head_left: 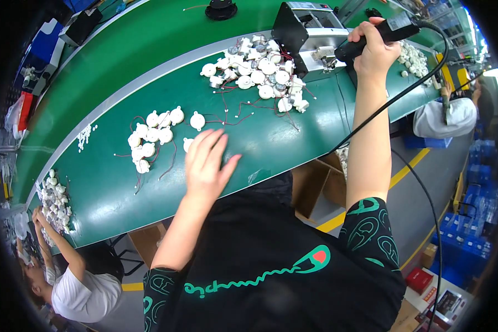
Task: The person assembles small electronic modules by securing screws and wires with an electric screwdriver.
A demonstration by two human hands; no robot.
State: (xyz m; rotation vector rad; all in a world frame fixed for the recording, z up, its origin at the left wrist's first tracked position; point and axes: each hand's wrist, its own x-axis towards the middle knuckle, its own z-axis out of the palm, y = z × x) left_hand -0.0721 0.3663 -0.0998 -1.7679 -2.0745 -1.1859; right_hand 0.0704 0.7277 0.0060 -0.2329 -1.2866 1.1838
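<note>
Our right hand (375, 54) grips a black tool (395, 33) (corded) at upper right; mid-frame, our left hand (206, 167) hangs fingers-apart beside a white disc (187, 144).

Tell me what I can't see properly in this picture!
Head view:
One white disc: partly covered by the left hand.
Black tool: middle wrapped by the right hand.
Cardboard box: partly hidden by the table and shirt.
Tiny white bits: too small to tell what they are.
</note>
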